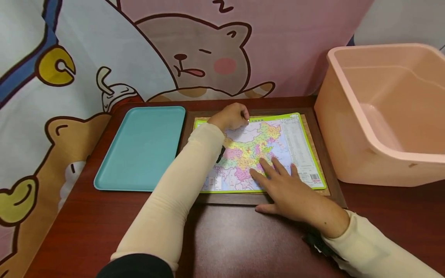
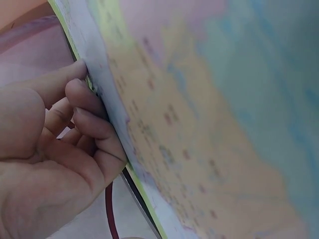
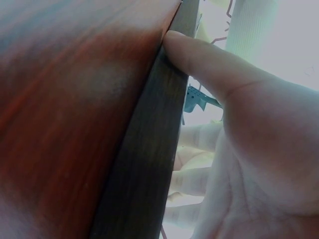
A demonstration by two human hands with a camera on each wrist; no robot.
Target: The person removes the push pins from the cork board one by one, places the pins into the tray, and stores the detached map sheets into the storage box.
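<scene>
The left hand (image 1: 231, 116) is pinching the far edge of the colourful laminated map sheet (image 1: 278, 143); the flat, open right hand (image 1: 288, 191) is pressing it down, likely creasing it if lifted.

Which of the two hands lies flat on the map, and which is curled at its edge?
The right hand lies flat, fingers spread on the map near its front edge. The left hand is curled, gripping the map's far edge.
</scene>
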